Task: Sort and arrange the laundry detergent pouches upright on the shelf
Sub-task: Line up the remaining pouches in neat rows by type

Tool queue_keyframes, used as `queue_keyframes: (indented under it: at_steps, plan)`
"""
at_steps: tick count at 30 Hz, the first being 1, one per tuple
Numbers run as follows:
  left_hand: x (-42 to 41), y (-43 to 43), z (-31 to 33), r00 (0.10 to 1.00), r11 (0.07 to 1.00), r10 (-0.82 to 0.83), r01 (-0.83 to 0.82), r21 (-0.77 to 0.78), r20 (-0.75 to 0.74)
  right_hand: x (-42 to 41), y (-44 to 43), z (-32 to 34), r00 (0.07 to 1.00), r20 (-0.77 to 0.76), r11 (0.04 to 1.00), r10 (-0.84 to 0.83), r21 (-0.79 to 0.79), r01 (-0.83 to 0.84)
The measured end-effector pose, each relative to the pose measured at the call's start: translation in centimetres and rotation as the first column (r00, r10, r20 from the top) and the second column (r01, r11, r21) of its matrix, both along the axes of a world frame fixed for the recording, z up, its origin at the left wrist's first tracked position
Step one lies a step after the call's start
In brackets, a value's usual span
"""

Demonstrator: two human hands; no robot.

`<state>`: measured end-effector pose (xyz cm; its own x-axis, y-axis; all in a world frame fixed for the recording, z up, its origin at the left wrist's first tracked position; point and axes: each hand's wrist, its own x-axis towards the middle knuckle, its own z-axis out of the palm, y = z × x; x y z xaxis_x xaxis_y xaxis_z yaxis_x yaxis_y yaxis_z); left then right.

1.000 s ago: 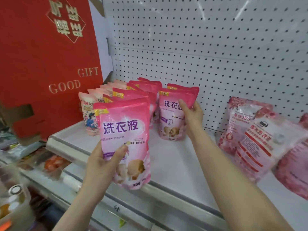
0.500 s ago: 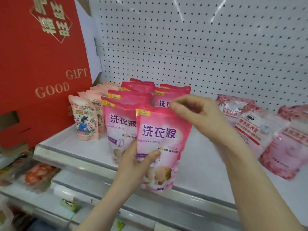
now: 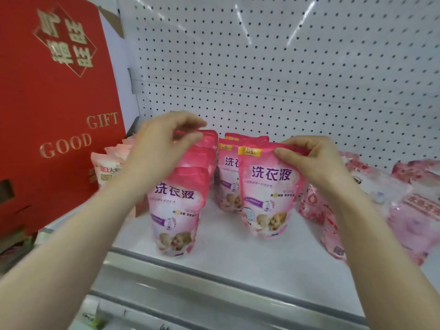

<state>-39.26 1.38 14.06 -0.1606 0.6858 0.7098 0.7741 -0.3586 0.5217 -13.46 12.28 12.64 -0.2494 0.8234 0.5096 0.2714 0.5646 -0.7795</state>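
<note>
Two rows of pink detergent pouches stand upright on the white shelf [image 3: 238,253]. The front pouch of the right row [image 3: 269,194] stands on the shelf, and my right hand [image 3: 312,160] pinches its top right corner. The front pouch of the left row [image 3: 176,210] stands nearer the shelf edge. Above that row my left hand [image 3: 162,148] curls its fingers at the top of a pouch behind [image 3: 207,139]; whether it grips is unclear. More pink pouches stand behind both fronts.
A red gift box [image 3: 54,110] stands at the left, with pale floral pouches [image 3: 107,170] beside it. Translucent pink refill pouches [image 3: 381,206] lie slumped at the right. A white pegboard [image 3: 285,67] backs the shelf. A metal rail [image 3: 214,282] edges the front.
The pouch my left hand carried now stands at the front of the right row. My left hand let go and rose over the left row. My right hand keeps its top corner.
</note>
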Motion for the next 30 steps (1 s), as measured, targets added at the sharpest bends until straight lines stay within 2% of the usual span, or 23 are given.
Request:
queue_keyframes:
  at_steps: [5,7,10,12,14,15,17,21,24,30]
  plan:
    - [-4.9,6.2,3.1,0.950,0.958,0.006,-0.095,-0.270,-0.312,-2.7,4.0,-0.6,0.995,0.090,1.000,0.030,-0.012,-0.029]
    - [-6.6,8.3,3.2,0.925,0.924,-0.054,-0.097,-0.371,-0.377,-3.5,5.0,-1.1,0.990,0.133,0.999,0.042,-0.032,-0.038]
    - [-8.3,10.4,2.8,0.903,0.850,-0.162,-0.077,-0.521,-0.398,-4.4,5.8,-1.7,0.968,0.248,0.999,0.049,-0.018,-0.046]
    - [-8.6,11.3,2.4,0.895,0.825,-0.210,-0.055,-0.563,-0.394,-5.0,5.7,-1.3,0.900,0.434,0.993,-0.034,0.118,-0.019]
    - [-8.3,12.1,1.9,0.888,0.820,-0.229,-0.045,-0.571,-0.399,-6.1,5.2,-0.7,0.747,0.622,0.945,-0.234,0.325,0.026]
    - [-8.1,12.4,1.7,0.886,0.825,-0.231,-0.041,-0.564,-0.402,-6.7,4.9,-0.5,0.698,0.651,0.923,-0.298,0.382,0.038]
    - [-7.8,12.9,1.4,0.884,0.845,-0.205,-0.057,-0.531,-0.421,-8.0,4.4,-0.7,0.692,0.649,0.919,-0.316,0.391,0.052]
    - [-8.6,13.4,1.0,0.881,0.885,-0.072,-0.160,-0.437,-0.468,-9.3,5.2,-1.3,0.739,0.575,0.914,-0.353,0.379,0.141]
    - [-9.2,13.4,0.9,0.893,0.886,-0.048,-0.168,-0.432,-0.447,-9.3,6.2,-1.4,0.751,0.542,0.906,-0.378,0.381,0.181]
    - [-10.2,13.9,0.6,0.901,0.880,-0.020,-0.190,-0.435,-0.433,-10.0,6.0,-1.7,0.772,0.528,0.904,-0.355,0.405,0.139]
